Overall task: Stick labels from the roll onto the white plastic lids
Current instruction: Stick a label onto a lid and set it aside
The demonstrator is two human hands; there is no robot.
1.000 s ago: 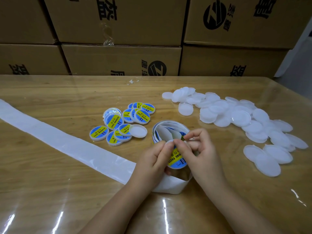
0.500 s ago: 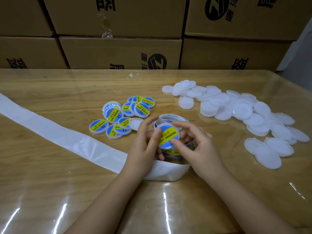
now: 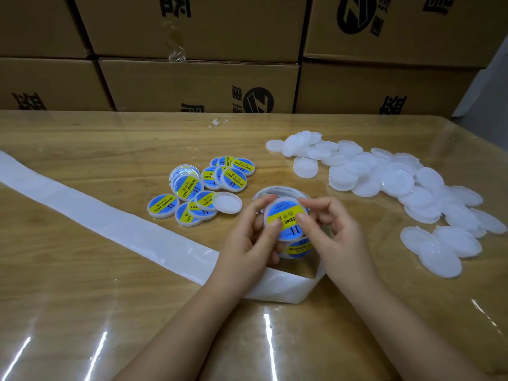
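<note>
Both hands hold one white plastic lid (image 3: 286, 215) above the label roll (image 3: 298, 247); a blue and yellow label covers its top. My left hand (image 3: 253, 240) grips the lid's left edge, thumb on the label. My right hand (image 3: 330, 229) presses the label with thumb and forefinger on the right side. The roll stands mostly hidden under the hands, one label showing on it. A pile of bare white lids (image 3: 390, 182) lies to the right. Labelled lids (image 3: 203, 188) lie in a cluster to the left, one bare lid (image 3: 228, 203) beside them.
A long strip of empty white backing paper (image 3: 82, 218) runs from the roll across the table to the left edge. Stacked cardboard boxes (image 3: 198, 83) form a wall behind the wooden table (image 3: 110, 312), which has a glossy clear cover.
A label was peeled from the roll, brought up and laid on the lid. Both hands rose slightly and now press the label flat on the lid.
</note>
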